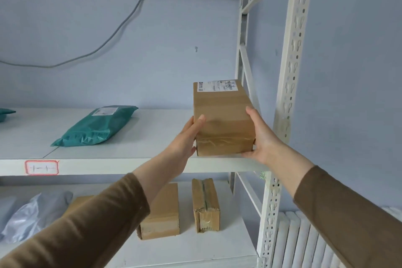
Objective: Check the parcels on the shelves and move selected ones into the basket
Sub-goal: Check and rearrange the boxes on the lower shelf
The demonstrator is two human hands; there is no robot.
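While both hands hold one parcel at the right end of the upper shelf (130,164), the other parcels lie apart from them. At the far left edge of the frame, on this shelf, only the tip of a teal bag (5,113) can be seen. Below it, in the lower left, a grey-white plastic mailer (32,215) lies on the lower shelf (195,248). On the front edge of the upper shelf, left of centre, there is a white sticker with a red border (41,167). Above the sticker and a little to the right, a teal mailer bag (95,126) with a white label rests flat on the shelf, well apart from the hands. A grey cable (113,35) hangs on the wall in the upper left. In the lower centre a brown box (163,213) stands on the lower shelf, partly hidden by the left sleeve, and just beside it on the right is a narrow taped box (205,204). The left hand (185,143) grips the left side of the cardboard box (223,119), with the thumb on its top face. This box carries a white label at its far end and sits at the shelf's front edge. The right hand (261,139) grips its right side, with fingers curled under the near corner. At the right stands the white perforated post (291,72) of the rack.
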